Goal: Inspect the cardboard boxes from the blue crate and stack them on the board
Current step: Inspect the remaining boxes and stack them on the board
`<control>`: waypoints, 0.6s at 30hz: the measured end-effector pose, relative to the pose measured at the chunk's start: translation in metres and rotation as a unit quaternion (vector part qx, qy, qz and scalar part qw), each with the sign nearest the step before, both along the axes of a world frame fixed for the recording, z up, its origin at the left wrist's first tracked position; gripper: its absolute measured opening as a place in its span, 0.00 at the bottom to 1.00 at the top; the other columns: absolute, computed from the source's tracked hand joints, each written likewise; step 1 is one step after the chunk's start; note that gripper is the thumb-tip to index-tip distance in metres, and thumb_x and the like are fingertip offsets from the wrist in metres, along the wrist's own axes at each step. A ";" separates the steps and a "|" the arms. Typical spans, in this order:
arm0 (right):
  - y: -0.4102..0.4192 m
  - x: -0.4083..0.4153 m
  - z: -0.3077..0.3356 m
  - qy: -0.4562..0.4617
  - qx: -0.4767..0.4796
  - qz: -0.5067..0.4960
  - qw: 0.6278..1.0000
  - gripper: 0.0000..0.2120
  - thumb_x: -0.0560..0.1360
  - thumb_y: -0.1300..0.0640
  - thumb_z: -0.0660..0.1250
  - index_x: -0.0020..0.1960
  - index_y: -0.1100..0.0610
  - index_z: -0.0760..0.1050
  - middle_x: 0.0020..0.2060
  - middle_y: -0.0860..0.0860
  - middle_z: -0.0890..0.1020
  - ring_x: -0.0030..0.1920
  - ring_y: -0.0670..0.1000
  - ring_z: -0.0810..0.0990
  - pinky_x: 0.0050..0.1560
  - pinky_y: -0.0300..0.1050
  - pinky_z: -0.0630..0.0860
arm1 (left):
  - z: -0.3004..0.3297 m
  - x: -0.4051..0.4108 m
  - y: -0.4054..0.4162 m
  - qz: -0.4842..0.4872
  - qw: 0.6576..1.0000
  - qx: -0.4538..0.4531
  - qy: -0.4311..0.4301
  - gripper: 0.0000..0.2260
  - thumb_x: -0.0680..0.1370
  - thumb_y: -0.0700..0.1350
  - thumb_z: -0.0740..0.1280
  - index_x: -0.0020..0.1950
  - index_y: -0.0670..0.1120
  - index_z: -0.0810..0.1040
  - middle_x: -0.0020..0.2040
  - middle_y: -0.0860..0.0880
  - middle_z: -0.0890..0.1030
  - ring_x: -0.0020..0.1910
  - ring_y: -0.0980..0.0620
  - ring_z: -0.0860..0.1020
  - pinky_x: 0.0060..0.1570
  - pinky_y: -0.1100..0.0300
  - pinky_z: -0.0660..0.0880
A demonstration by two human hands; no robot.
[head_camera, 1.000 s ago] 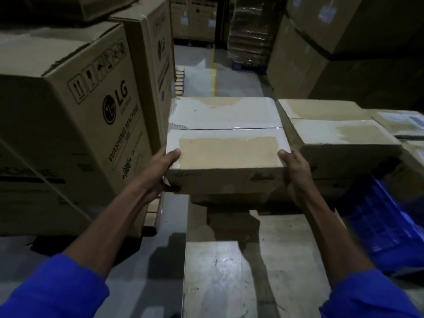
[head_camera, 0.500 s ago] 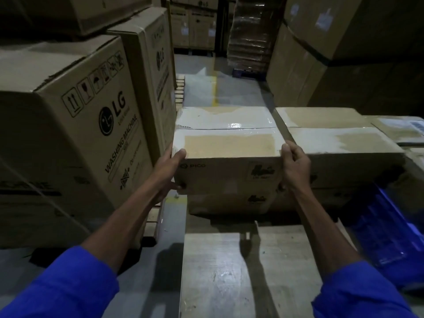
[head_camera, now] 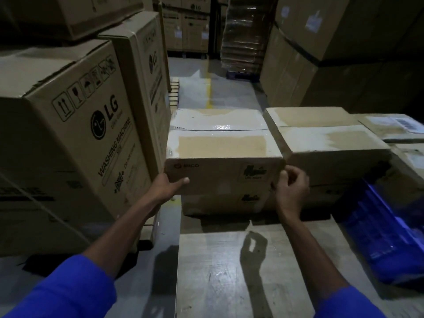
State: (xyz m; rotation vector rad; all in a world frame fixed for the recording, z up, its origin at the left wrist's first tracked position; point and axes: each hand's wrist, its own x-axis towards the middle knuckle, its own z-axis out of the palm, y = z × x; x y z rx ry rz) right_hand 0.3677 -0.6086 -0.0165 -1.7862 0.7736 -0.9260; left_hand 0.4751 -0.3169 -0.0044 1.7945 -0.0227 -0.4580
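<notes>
A taped cardboard box lies on top of a second box at the far end of the pale board. My left hand grips its lower left front corner, thumb on the front face. My right hand hovers at the box's right front corner with its fingers loosely curled and nothing in them. Another stack of similar boxes stands just to the right. The blue crate is at the board's right edge, tilted, its inside hidden.
Large LG washing machine cartons wall in the left side, close to the stacked box. Tall cartons rise on the right. A grey floor aisle with a yellow line runs away behind the stacks. More flat boxes lie far right.
The box came down onto the lower box on the board. My right hand let go of its right side and drew back; my left hand slid down to the lower left corner.
</notes>
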 end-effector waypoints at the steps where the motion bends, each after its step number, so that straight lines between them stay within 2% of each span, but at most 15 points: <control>1: -0.003 -0.004 -0.016 0.051 0.033 0.012 0.998 0.11 0.83 0.60 0.66 0.64 0.58 0.76 0.61 0.54 0.77 0.59 0.54 0.79 0.62 0.51 0.79 | -0.007 0.001 -0.001 0.003 0.999 0.036 0.002 0.21 0.79 0.44 0.73 0.71 0.46 0.74 0.61 0.50 0.80 0.62 0.46 0.79 0.62 0.47 0.78; 2: -0.005 -0.008 -0.031 0.094 0.060 0.033 0.993 0.12 0.83 0.59 0.66 0.66 0.57 0.76 0.61 0.55 0.79 0.60 0.55 0.80 0.63 0.57 0.79 | -0.014 0.002 -0.001 0.010 0.997 0.073 0.001 0.21 0.79 0.43 0.73 0.71 0.43 0.75 0.60 0.48 0.80 0.62 0.44 0.79 0.64 0.45 0.78; 4: -0.007 -0.014 -0.048 0.145 0.083 0.093 0.981 0.16 0.82 0.59 0.67 0.69 0.56 0.74 0.62 0.56 0.80 0.61 0.56 0.80 0.64 0.62 0.78 | -0.029 0.008 -0.002 0.027 0.990 0.135 -0.008 0.18 0.79 0.41 0.73 0.68 0.40 0.77 0.57 0.45 0.82 0.56 0.41 0.81 0.61 0.42 0.79; 8: -0.006 -0.015 -0.058 0.187 0.073 0.160 0.967 0.22 0.82 0.60 0.67 0.75 0.55 0.69 0.69 0.56 0.74 0.66 0.56 0.77 0.68 0.60 0.76 | -0.059 0.024 -0.001 0.054 0.979 0.196 -0.028 0.07 0.77 0.40 0.73 0.53 0.41 0.79 0.52 0.38 0.84 0.51 0.38 0.83 0.53 0.37 0.82; 11: -0.010 -0.012 -0.064 0.214 0.060 0.148 0.964 0.23 0.82 0.61 0.67 0.76 0.57 0.68 0.71 0.57 0.67 0.66 0.59 0.75 0.71 0.59 0.74 | -0.053 0.019 -0.002 0.052 0.974 0.217 -0.049 0.04 0.78 0.39 0.72 0.46 0.42 0.78 0.46 0.37 0.83 0.45 0.38 0.82 0.45 0.42 0.81; 13: -0.014 -0.011 -0.070 0.226 0.059 0.144 0.962 0.25 0.81 0.62 0.67 0.76 0.60 0.66 0.72 0.57 0.64 0.67 0.60 0.73 0.72 0.57 0.73 | -0.048 0.015 -0.002 0.052 0.972 0.223 -0.055 0.07 0.79 0.38 0.71 0.41 0.41 0.78 0.39 0.40 0.80 0.38 0.42 0.78 0.36 0.49 0.74; 15: -0.018 -0.010 -0.077 0.235 0.074 0.153 0.957 0.27 0.81 0.62 0.68 0.77 0.61 0.64 0.73 0.56 0.64 0.68 0.60 0.73 0.71 0.60 0.73 | -0.048 0.013 -0.002 0.054 0.973 0.217 -0.050 0.10 0.79 0.38 0.70 0.37 0.41 0.76 0.34 0.42 0.76 0.34 0.45 0.75 0.34 0.55 0.68; 18: -0.025 -0.010 -0.087 0.237 0.104 0.161 0.952 0.27 0.80 0.62 0.69 0.77 0.59 0.65 0.72 0.56 0.67 0.68 0.60 0.74 0.68 0.63 0.76 | -0.046 0.011 -0.005 0.053 0.976 0.207 -0.050 0.07 0.79 0.38 0.69 0.43 0.38 0.79 0.36 0.40 0.79 0.36 0.44 0.76 0.35 0.55 0.69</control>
